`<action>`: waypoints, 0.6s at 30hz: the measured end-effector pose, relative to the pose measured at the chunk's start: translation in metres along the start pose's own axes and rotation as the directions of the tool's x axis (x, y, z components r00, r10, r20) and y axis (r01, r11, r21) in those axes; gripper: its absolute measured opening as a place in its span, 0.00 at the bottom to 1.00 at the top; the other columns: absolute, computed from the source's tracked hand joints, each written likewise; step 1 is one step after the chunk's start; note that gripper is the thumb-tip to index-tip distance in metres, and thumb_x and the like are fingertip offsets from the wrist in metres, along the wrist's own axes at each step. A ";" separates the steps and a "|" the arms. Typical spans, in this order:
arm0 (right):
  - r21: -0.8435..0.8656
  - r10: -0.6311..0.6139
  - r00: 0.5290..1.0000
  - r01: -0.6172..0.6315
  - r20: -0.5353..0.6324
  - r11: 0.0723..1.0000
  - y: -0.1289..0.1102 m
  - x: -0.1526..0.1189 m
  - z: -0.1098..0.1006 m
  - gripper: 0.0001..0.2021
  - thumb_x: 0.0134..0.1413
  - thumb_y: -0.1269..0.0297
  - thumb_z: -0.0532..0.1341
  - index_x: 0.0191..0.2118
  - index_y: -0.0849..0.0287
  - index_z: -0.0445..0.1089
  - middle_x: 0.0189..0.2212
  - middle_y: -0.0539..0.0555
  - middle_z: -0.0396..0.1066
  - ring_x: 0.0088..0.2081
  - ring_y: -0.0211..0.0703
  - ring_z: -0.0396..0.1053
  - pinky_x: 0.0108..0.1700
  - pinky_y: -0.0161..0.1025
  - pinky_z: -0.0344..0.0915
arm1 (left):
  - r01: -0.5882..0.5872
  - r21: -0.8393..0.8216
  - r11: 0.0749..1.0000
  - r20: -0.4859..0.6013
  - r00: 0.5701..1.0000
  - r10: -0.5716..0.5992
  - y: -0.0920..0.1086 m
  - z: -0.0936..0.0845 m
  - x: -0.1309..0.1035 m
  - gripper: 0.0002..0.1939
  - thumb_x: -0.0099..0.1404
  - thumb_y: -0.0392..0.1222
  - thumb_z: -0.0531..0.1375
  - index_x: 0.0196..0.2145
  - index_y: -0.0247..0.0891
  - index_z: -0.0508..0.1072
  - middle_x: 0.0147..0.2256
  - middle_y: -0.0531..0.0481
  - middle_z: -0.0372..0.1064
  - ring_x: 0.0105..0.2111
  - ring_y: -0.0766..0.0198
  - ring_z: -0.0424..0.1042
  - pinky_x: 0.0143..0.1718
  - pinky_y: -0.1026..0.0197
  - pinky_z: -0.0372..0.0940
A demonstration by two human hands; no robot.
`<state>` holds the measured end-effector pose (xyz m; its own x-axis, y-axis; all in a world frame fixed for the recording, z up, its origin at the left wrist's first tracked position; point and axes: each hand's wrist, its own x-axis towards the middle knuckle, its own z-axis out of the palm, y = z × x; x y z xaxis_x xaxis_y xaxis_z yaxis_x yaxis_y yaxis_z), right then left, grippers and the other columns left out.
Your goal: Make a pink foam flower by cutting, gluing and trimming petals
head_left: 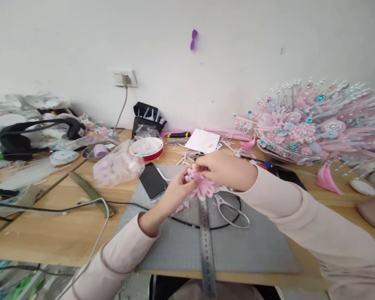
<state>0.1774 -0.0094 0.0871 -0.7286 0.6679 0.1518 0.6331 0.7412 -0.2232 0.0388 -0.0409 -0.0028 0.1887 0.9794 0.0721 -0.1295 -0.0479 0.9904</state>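
A pink fuzzy flower with looped petals (203, 188) is held between both hands above the grey cutting mat (253, 250). My left hand (178, 187) pinches its left side, with the thumb over the petals. From the upper right, my right hand (220, 166) has its fingers closed on the flower's top. Just below the flower lies a steel ruler (206, 246), pointing toward me. Silver-handled scissors (233, 211) rest to the right of the ruler, over a black ring-shaped cord (187, 225). Small pink petal pieces (183, 206) lie on the mat at the left.
A black phone (152, 181), a bag of pale pieces (117, 164) and a red-rimmed bowl (146, 149) stand left of the hands. At the right is a large beaded pink-and-blue headpiece (306, 125). A green stick (90, 191) and cables cross the left side.
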 end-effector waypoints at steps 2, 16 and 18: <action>-0.045 -0.015 1.000 0.016 0.022 0.999 -0.002 0.006 0.004 0.07 0.46 0.78 0.59 0.25 0.61 0.72 0.23 0.53 0.71 0.25 0.38 0.63 0.26 0.35 0.51 | 0.018 -0.016 1.000 0.023 1.000 -0.017 0.000 0.000 0.000 0.13 0.53 0.43 0.60 0.36 0.38 0.66 0.23 0.57 0.63 0.20 0.71 0.63 0.22 0.68 0.60; 0.036 0.005 0.996 -0.002 -0.094 0.999 0.009 0.005 0.012 0.08 0.48 0.79 0.58 0.30 0.61 0.72 0.28 0.52 0.70 0.29 0.38 0.64 0.32 0.34 0.56 | 0.042 0.008 0.999 -0.070 0.997 -0.041 -0.001 -0.001 0.001 0.13 0.53 0.43 0.61 0.36 0.36 0.65 0.22 0.59 0.61 0.17 0.74 0.57 0.18 0.70 0.55; 0.075 0.012 0.985 0.001 -0.175 0.997 0.013 0.001 0.012 0.08 0.49 0.78 0.58 0.31 0.62 0.73 0.31 0.53 0.69 0.33 0.40 0.65 0.36 0.36 0.58 | 0.036 0.031 0.999 -0.088 0.996 -0.033 0.000 -0.001 0.001 0.14 0.52 0.42 0.61 0.36 0.36 0.66 0.22 0.59 0.61 0.18 0.74 0.57 0.19 0.69 0.55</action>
<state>0.1822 0.0002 0.0729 -0.6639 0.6782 0.3151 0.6110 0.7349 -0.2944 0.0378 -0.0397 -0.0026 0.1060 0.9939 0.0288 -0.0924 -0.0190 0.9955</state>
